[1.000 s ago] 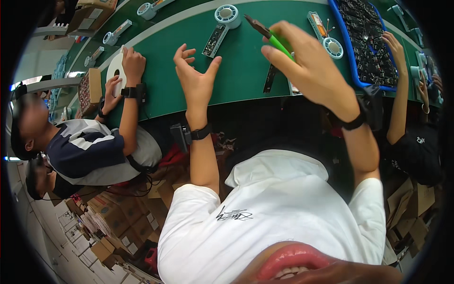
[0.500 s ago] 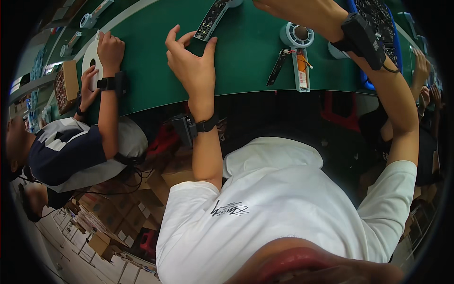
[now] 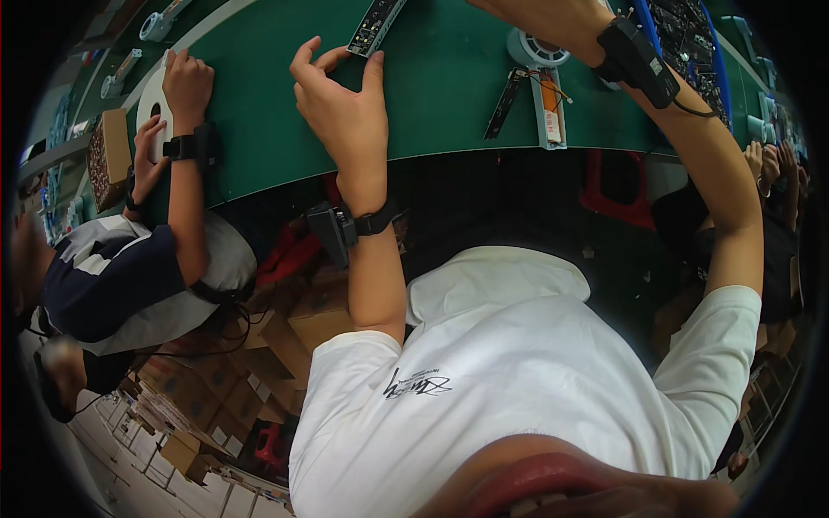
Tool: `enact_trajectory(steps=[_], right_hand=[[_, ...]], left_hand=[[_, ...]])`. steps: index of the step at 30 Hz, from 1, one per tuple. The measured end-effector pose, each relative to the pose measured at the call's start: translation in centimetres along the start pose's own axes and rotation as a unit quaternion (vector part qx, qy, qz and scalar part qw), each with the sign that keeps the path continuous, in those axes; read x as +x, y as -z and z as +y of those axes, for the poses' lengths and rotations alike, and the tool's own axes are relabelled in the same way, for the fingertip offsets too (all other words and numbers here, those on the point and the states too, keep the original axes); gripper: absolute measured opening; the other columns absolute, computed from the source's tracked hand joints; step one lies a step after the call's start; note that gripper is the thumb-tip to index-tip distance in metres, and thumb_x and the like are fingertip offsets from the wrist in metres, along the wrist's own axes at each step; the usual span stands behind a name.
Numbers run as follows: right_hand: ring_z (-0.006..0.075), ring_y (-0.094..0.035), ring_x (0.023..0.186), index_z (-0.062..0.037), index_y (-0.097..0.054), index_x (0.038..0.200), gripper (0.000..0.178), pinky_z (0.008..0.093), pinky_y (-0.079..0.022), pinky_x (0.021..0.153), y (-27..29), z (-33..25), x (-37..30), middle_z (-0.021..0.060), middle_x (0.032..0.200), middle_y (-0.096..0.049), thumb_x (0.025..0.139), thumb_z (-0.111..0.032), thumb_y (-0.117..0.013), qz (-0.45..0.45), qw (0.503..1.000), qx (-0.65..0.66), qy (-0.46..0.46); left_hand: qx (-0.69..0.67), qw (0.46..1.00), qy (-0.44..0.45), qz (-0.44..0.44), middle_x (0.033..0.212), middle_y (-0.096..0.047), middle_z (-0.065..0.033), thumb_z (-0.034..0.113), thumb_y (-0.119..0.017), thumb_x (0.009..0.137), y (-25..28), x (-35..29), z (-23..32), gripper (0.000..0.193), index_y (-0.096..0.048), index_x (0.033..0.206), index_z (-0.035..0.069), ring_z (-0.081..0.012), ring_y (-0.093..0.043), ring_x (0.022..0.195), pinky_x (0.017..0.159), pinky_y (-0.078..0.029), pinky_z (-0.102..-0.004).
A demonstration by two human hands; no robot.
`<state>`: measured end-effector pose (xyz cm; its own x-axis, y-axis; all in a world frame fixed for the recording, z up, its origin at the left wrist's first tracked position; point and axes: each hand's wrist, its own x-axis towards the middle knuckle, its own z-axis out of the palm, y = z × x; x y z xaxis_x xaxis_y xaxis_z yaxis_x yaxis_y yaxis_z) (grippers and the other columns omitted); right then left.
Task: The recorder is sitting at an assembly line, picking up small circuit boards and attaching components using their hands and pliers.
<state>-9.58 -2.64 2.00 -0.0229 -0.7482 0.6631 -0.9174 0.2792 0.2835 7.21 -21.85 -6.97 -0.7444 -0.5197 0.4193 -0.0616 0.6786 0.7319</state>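
My left hand [image 3: 345,112] pinches the lower end of a slim light-coloured handle [image 3: 373,30] between thumb and forefinger. A dark circuit board with small parts lies along this handle, whose far end is cut off by the top edge. My right hand [image 3: 544,15] reaches in from the right at the top edge; its fingers are out of view. Below it rests a light-blue handheld fan [image 3: 528,50] with a round grille. The fan's opened handle [image 3: 553,129] shows an orange battery [image 3: 550,97] and thin wires. Beside it, a narrow black circuit board [image 3: 503,105] lies slanted.
The green tabletop [image 3: 259,112] curves across the view. A blue bin [image 3: 724,69] of black boards stands at right. At left, a co-worker's hands [image 3: 186,91] touch a white roll [image 3: 148,99], near a cardboard box [image 3: 112,147] of small parts. A red stool [image 3: 617,203] stands beneath the table.
The table and things on it sit slightly higher in the picture. My left hand and the pinched handle have shifted up and a little left; my right hand is further past the top edge.
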Motion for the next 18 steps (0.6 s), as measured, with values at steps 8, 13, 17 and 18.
enact_trajectory(steps=[8,13,17,18], right_hand=[[0.0192,-0.052,0.092,-0.0159,-0.069,0.109,0.029,0.0342,-0.041,0.082,-1.2,0.4,-0.3,0.0018,0.101,-0.055,0.082,-0.018,-0.08,0.04,0.998,0.041,0.001],[0.0186,-0.052,0.093,-0.0158,-0.069,0.109,0.028,0.0336,-0.041,0.081,0.7,0.7,0.4,0.0015,0.101,-0.056,0.082,-0.018,-0.078,-0.016,0.999,0.036,0.0],[0.0183,-0.052,0.092,-0.016,-0.069,0.108,0.026,0.0329,-0.041,0.08,1.1,0.6,1.0,0.0013,0.101,-0.055,0.083,-0.017,-0.076,-0.055,0.979,-0.168,0.104],[0.0181,-0.053,0.092,-0.0162,-0.069,0.108,0.025,0.0327,-0.041,0.079,0.9,0.8,0.8,0.001,0.1,-0.055,0.083,-0.016,-0.075,-0.05,0.986,-0.135,0.088]], left_hand=[[-0.108,0.99,-0.004,0.085,0.123,-0.063,-0.0114,0.01,-0.083,0.091,2.6,-4.2,0.9,0.059,-0.047,0.138,0.004,-0.0236,-0.059,0.111,0.094,-0.045,-0.0369],[-0.18,0.979,0.024,0.087,0.117,-0.058,-0.0078,0.003,-0.077,0.093,4.6,-12.9,-1.5,0.05,-0.05,0.135,0.005,-0.0195,-0.056,0.105,0.093,-0.045,-0.0333],[-0.181,0.975,0.109,0.063,0.115,-0.057,-0.0061,0.002,-0.073,0.097,5.8,-17.5,-2.9,0.043,-0.05,0.133,0.005,-0.015,-0.056,0.1,0.092,-0.047,-0.0302],[-0.183,0.972,0.141,0.049,0.115,-0.057,-0.0056,0.001,-0.071,0.099,5.9,-18.2,-3.2,0.04,-0.05,0.133,0.005,-0.0133,-0.056,0.098,0.092,-0.048,-0.029]])
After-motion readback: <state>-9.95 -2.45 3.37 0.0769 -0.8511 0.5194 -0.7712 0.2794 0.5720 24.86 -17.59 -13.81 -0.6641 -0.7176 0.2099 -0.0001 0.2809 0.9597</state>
